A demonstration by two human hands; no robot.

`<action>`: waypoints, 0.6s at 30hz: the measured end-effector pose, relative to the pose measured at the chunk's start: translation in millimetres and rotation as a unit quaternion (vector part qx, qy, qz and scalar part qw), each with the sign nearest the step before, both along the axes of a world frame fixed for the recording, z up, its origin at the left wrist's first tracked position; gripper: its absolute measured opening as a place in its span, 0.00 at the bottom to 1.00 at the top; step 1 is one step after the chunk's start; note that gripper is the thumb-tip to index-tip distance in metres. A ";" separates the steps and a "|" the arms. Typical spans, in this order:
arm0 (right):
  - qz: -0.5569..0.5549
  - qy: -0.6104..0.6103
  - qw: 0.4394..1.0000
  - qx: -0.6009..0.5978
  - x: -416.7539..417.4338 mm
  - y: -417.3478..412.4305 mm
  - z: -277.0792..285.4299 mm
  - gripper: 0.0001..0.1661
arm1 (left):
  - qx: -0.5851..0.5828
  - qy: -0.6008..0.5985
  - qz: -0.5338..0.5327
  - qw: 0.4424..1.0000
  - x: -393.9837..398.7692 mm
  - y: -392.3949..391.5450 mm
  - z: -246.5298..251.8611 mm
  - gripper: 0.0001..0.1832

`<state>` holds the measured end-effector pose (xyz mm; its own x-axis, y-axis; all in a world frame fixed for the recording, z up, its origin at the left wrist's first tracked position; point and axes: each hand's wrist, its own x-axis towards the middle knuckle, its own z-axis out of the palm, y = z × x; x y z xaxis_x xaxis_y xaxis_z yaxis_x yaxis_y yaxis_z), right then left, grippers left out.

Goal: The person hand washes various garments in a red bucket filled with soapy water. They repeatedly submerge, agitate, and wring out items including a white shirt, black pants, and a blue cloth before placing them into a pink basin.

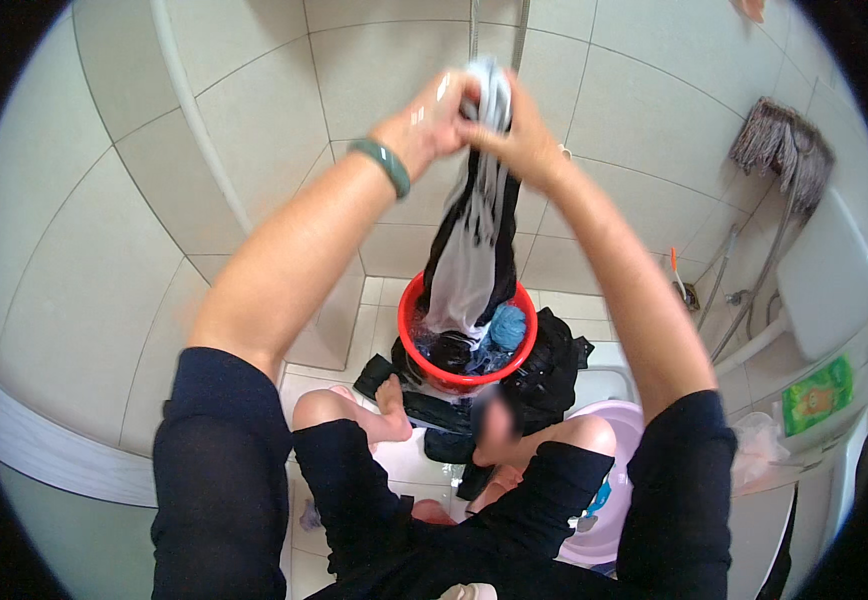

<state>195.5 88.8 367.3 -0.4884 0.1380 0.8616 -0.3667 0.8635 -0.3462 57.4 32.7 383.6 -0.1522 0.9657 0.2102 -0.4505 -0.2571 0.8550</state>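
Note:
A wet garment of white and black cloth [464, 277] hangs from both my hands, stretched down into a red plastic basin [402, 319]. My left hand [434, 112], below a green bangle [383, 165] on the wrist, grips its bunched top end. Against it, my right hand [520, 139] holds the same end from the other side. Motion blurs the fingers a little. Inside the basin are sudsy water, dark cloth and a light-blue balled item [507, 327], whose kind I cannot tell. Black wet clothing [554, 367] lies on the floor around the basin.
A lilac basin [629, 450] with a blue item stands beside my right knee. On the right are a mop head [783, 150], hoses, a white tank [828, 277] and a green packet [816, 396]. Tiled walls stand ahead and left; a white pipe [198, 112] runs along the left wall.

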 end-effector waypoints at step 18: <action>-0.053 -0.122 0.942 -0.308 11.0 -15.5 -102.3 0.19 | -0.136 0.452 0.244 0.847 50.8 -127.4 -331.3 0.64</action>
<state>206.5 73.3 265.0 -0.6169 0.6344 0.4657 -0.1335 0.4987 -0.8564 108.1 -94.6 52.4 -0.4424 0.8659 0.2333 0.5234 0.0381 0.8513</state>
